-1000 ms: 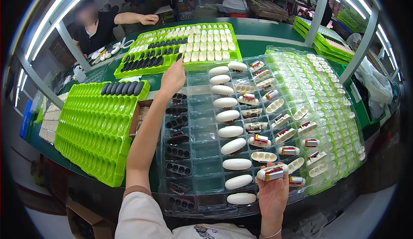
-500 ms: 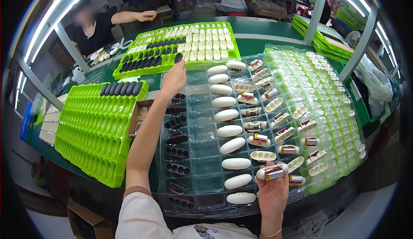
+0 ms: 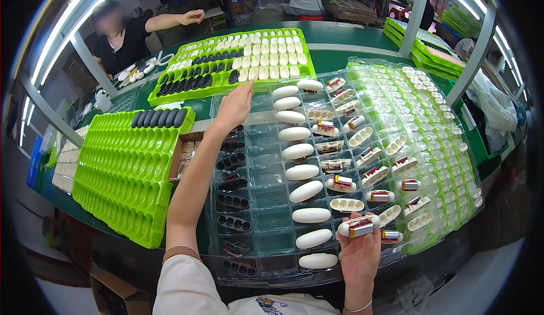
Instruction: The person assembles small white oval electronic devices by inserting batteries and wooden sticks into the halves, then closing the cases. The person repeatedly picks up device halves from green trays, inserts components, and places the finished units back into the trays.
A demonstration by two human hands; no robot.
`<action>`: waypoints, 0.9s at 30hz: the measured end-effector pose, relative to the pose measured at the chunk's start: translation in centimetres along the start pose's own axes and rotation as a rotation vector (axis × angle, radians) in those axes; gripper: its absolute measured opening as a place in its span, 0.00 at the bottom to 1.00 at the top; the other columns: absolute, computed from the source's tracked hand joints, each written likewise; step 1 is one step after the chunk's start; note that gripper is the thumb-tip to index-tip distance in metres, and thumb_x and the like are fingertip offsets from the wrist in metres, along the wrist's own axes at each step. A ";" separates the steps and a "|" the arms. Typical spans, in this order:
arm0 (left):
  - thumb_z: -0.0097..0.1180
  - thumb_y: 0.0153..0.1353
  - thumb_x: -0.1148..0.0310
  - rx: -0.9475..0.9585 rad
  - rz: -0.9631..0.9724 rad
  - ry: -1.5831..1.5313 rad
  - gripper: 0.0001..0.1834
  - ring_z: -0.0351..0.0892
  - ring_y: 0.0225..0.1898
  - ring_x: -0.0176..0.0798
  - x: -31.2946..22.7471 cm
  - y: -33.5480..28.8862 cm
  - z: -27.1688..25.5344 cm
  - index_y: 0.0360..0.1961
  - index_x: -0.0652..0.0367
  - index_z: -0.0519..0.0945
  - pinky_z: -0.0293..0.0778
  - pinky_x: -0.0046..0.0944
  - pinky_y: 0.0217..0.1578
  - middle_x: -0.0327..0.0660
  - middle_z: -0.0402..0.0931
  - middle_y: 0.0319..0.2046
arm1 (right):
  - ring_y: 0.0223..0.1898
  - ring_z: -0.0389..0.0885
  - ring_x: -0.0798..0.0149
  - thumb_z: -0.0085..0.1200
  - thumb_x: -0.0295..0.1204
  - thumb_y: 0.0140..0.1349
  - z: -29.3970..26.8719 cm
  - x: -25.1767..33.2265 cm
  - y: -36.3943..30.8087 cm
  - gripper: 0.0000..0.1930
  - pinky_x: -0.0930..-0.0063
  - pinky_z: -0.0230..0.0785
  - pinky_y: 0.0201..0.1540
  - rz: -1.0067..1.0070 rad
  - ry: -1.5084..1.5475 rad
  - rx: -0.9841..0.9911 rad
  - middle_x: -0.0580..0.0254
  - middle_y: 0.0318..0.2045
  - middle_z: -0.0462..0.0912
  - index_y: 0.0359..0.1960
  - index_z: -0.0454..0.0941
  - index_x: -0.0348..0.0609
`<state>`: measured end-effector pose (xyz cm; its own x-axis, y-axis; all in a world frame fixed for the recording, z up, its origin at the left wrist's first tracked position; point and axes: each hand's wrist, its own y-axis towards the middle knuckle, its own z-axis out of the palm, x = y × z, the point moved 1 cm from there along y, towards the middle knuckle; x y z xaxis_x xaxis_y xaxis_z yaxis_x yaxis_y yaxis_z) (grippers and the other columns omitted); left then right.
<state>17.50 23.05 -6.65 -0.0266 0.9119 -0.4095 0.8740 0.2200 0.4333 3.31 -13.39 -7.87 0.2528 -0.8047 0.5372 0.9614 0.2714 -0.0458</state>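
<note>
My left hand [image 3: 235, 105] reaches forward with its index finger stretched out, its tip at the near edge of the far green tray [image 3: 221, 92]. Just past that fingertip lies a cream oval shell [image 3: 253, 73], beside a black oval shell [image 3: 233, 77]; I see nothing held in this hand. Low on the right, my right hand [image 3: 360, 255] grips a white oval casing [image 3: 359, 226] with a silver battery and red wires showing on it. Beneath both arms spreads a clear compartment tray [image 3: 272, 216] bearing white closed ovals [image 3: 311, 216], open casings with batteries [image 3: 341, 183] and black casings [image 3: 234, 222].
A green moulded tray [image 3: 122, 184] at left carries black ovals [image 3: 161, 118] along its far end. Green trays under clear plastic [image 3: 436, 162] lie at right. A metal post [image 3: 416, 17] rises behind. Across the bench a person [image 3: 116, 40] stretches out an arm.
My left hand has shifted slightly right along the far tray, from the black shell towards the cream shells. My right hand stays still with the casing.
</note>
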 end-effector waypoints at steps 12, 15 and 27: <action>0.42 0.57 0.72 0.125 0.062 -0.321 0.13 0.76 0.29 0.38 -7.6 -0.3 -4.1 0.40 0.66 0.73 0.69 0.33 0.32 0.46 0.76 0.30 | 0.49 0.68 0.56 0.51 0.27 0.53 0.0 0.4 0.0 0.21 0.64 0.65 0.50 -0.011 -0.009 0.032 0.51 0.46 0.68 0.48 0.59 0.42; 0.46 0.55 0.76 0.165 0.125 -0.597 0.09 0.72 0.27 0.26 -12.8 -3.1 -5.5 0.36 0.66 0.74 0.67 0.25 0.29 0.38 0.74 0.24 | 0.51 0.66 0.55 0.50 0.31 0.55 -0.7 0.0 0.5 0.24 0.62 0.64 0.51 -0.004 -0.084 0.044 0.51 0.48 0.67 0.52 0.57 0.43; 0.61 0.41 0.76 0.256 0.438 -0.644 0.05 0.72 0.22 0.30 -20.1 -9.3 -9.1 0.21 0.64 0.78 0.66 0.25 0.24 0.40 0.72 0.19 | 0.51 0.67 0.60 0.42 0.26 0.59 0.6 1.0 0.1 0.18 0.66 0.63 0.52 -0.005 -0.039 0.101 0.51 0.50 0.65 0.52 0.58 0.44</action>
<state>5.47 5.80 4.87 0.5588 0.5017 -0.6603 0.8261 -0.2671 0.4962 3.59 -13.88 -6.83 0.2419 -0.7851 0.5701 0.9462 0.3209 0.0404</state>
